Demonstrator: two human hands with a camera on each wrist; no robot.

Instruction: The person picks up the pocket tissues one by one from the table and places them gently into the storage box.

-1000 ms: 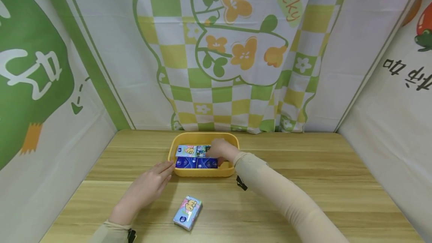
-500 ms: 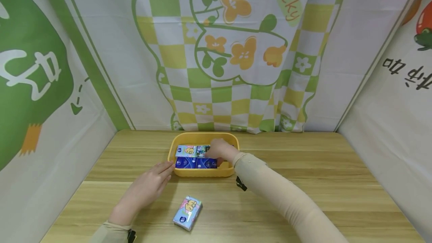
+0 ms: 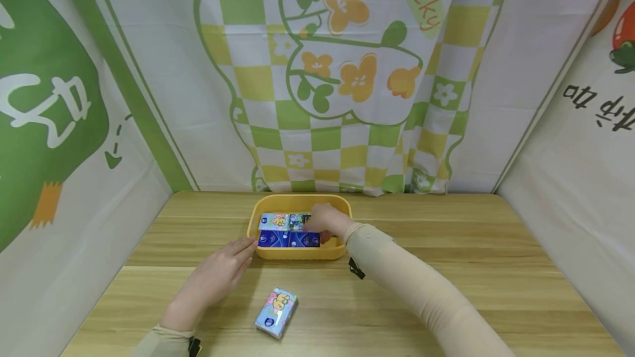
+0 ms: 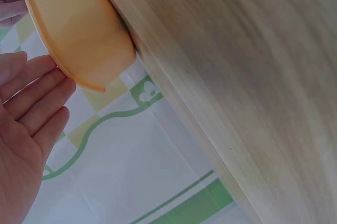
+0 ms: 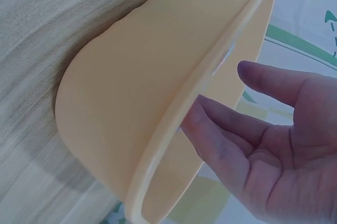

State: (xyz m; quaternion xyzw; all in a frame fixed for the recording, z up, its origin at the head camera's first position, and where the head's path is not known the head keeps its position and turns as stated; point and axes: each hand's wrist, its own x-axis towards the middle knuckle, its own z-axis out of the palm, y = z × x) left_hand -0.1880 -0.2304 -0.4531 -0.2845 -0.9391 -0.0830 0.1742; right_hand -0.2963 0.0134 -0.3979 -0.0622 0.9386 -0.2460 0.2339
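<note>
A yellow plastic bin (image 3: pixel 300 254) stands near the back of the table. Inside it lie dark blue tissue packs (image 3: pixel 303 240) in front and a light blue cartoon tissue pack (image 3: pixel 273 221) behind. My right hand (image 3: pixel 326 219) reaches into the bin's right side. In the right wrist view its thumb (image 5: pixel 268 81) stands apart from the fingers, whose tips the rim hides. With fingers straight, my left hand (image 3: pixel 223 269) touches the bin's left front corner; the left wrist view shows its fingertips (image 4: pixel 59 79) at the rim.
Another light blue cartoon tissue pack (image 3: pixel 276 313) lies on the wooden table (image 3: pixel 397 313) in front of the bin, between the forearms. A checked, flowered curtain (image 3: pixel 327 142) hangs behind the table, and printed cloth walls rise at both sides.
My right hand shifts very slightly inside the bin. The left hand, the bin and the pack on the table stay in place.
</note>
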